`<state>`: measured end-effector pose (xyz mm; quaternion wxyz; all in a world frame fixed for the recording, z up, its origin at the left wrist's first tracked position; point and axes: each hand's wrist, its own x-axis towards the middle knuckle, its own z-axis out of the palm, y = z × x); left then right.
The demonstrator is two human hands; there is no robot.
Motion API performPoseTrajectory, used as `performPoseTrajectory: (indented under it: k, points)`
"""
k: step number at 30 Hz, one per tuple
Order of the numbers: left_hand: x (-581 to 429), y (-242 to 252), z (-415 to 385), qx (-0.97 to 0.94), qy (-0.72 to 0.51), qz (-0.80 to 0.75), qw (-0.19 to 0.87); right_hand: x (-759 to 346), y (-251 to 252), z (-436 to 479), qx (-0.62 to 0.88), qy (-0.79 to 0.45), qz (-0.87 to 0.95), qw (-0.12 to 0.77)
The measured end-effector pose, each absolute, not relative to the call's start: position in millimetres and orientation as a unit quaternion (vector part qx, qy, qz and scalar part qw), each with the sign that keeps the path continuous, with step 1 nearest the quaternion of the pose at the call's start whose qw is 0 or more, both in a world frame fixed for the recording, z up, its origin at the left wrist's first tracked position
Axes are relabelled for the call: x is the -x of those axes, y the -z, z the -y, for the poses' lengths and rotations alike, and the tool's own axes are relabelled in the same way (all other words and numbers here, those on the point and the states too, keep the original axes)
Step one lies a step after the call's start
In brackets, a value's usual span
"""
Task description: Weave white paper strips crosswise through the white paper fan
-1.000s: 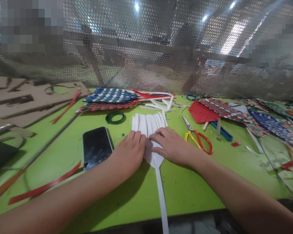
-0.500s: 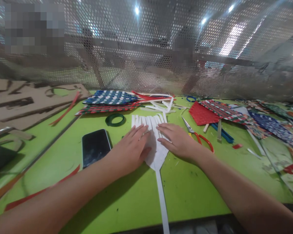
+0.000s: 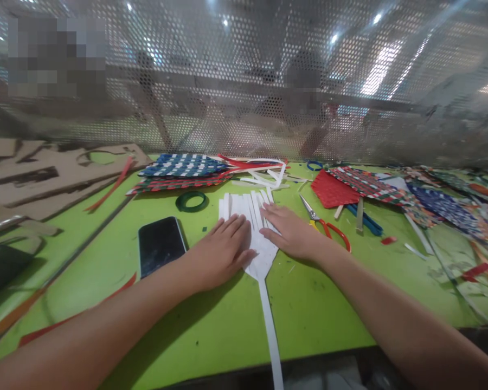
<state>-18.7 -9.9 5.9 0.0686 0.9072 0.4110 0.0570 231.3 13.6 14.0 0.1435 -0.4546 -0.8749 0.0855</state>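
A white piece [image 3: 258,261], slit into several strips at its far end, lies on the green table between my hands. It tapers toward me into one long white strip [image 3: 270,330] that runs past the table's near edge. My left hand [image 3: 222,252] rests flat on its left side, fingers stretched out and thumb pointing inward. On the right side lies my right hand [image 3: 288,230], fingers extended over the strips' lower part. Neither hand grips anything. Scissors with red-orange handles [image 3: 334,233] lie just beyond my right hand, and a phone [image 3: 161,244] beside my left forearm.
Woven blue-white and red pieces [image 3: 181,165] lie at the back beside loose strips. A green tape roll [image 3: 191,201] sits near the phone. More woven pieces [image 3: 366,184] spread to the right, cardboard offcuts [image 3: 61,173] to the left. A perforated metal screen [image 3: 228,108] stands behind.
My left hand has slid slightly toward me, uncovering more of the strips' left side. A gap now shows among the strips there. My right hand stays nearly in place.
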Motion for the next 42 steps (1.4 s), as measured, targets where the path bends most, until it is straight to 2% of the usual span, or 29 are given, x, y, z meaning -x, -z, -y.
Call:
performPoseTrajectory:
  k: [4, 6, 10, 17, 21, 24, 25, 27, 29, 31, 33, 36, 42]
  points:
    - [17.4, -10.6, 9.1, -0.906, -0.101, -0.409, 0.051, -238.3, -26.0, -33.6, 0.521, -0.016, 0.829, 0.204]
    - [17.2, -14.3, 8.6, -0.904, -0.133, -0.404, 0.036, -243.1, -31.4, -50.9, 0.567, 0.004, 0.81, 0.15]
    - [19.4, -20.4, 5.9, -0.892, -0.205, -0.402, 0.015, -248.7, -35.4, -88.7, 0.603, 0.009, 0.79, 0.11]
    - [22.7, -21.2, 1.0, -0.881, -0.234, -0.41, 0.018, -244.8, -35.8, -122.8, 0.674, 0.029, 0.73, 0.111]
    - [22.7, -24.2, 1.0, -0.877, -0.249, -0.41, 0.037, -246.7, -48.5, -115.0, 0.685, 0.048, 0.704, 0.181]
    - [23.6, -31.2, 1.7, -0.857, -0.293, -0.413, 0.095, -246.1, -57.1, -91.1, 0.676, 0.06, 0.688, 0.256]
    - [23.9, -34.2, 2.3, -0.845, -0.309, -0.418, 0.122, -244.2, -58.0, -79.6, 0.665, 0.058, 0.686, 0.29]
    - [23.9, -39.9, 4.0, -0.817, -0.335, -0.433, 0.181, -237.5, -56.3, -53.4, 0.602, 0.004, 0.679, 0.42]
    - [22.7, -44.2, 6.1, -0.784, -0.351, -0.445, 0.253, -227.9, -51.0, -26.8, 0.557, -0.02, 0.692, 0.459]
    - [20.4, -45.6, 7.3, -0.751, -0.365, -0.436, 0.335, -217.5, -44.8, -5.1, 0.507, -0.025, 0.744, 0.434]
    - [17.9, -44.0, 6.5, -0.728, -0.379, -0.405, 0.403, -208.6, -39.8, 8.6, 0.435, -0.047, 0.825, 0.358]
    - [16.5, -38.4, 1.3, -0.698, -0.402, -0.368, 0.465, -201.6, -36.2, 15.0, 0.38, -0.041, 0.878, 0.29]
    - [21.1, -31.1, -10.7, -0.633, -0.421, -0.386, 0.522, -214.4, -36.9, 6.8, 0.392, -0.072, 0.876, 0.273]
